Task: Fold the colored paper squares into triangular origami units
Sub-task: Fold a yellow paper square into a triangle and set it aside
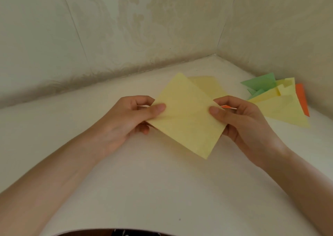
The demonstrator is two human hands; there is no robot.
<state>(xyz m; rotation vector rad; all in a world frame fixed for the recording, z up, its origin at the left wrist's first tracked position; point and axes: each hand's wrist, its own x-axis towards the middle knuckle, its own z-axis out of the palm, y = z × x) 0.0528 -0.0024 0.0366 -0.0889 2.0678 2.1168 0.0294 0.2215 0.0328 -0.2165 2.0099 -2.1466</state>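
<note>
A pale yellow paper square point(185, 117) hangs above the white table, turned like a diamond. My left hand point(131, 120) pinches its left corner, thumb on top and fingers underneath. My right hand point(239, 120) pinches its right corner the same way. A thin orange sliver point(227, 106) shows by my right fingers. Another yellow sheet point(210, 86) lies flat on the table behind the held square, partly hidden by it.
At the far right lies a pile of paper pieces: green point(259, 85), yellow point(282, 108) and orange point(302, 99). Patterned walls point(126, 28) meet in a corner close behind the white table point(153, 181). The table's near edge runs along the bottom.
</note>
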